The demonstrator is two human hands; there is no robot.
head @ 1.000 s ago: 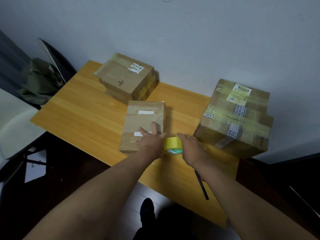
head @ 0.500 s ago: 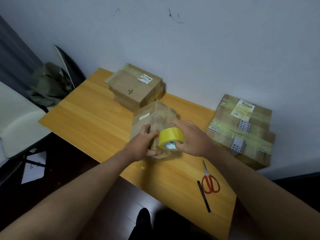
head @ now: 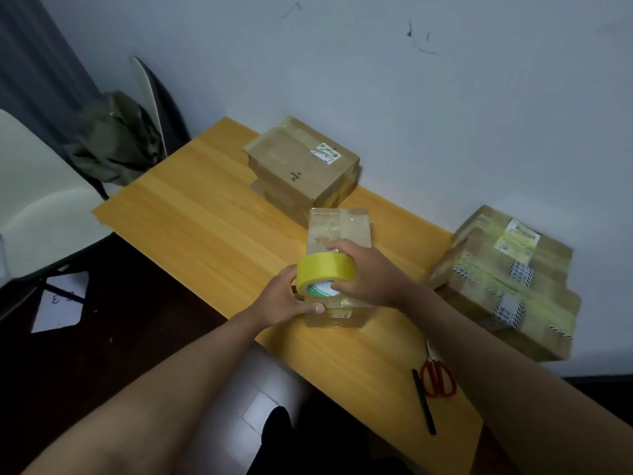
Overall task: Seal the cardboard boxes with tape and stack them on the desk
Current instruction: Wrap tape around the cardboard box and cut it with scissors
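- Your right hand grips the yellow tape roll, right over the near end of the small box.
- Your left hand pinches that box's near edge, just under the roll.
- You look to be starting the seal. Next: draw tape away from you along the seam.
- Scissors wait behind your right wrist.

Smooth light wood desk, matt brown cardboard boxes, glossy clear tape over middle box, shiny yellow tape roll, red plastic-handled scissors, glossy dark floor
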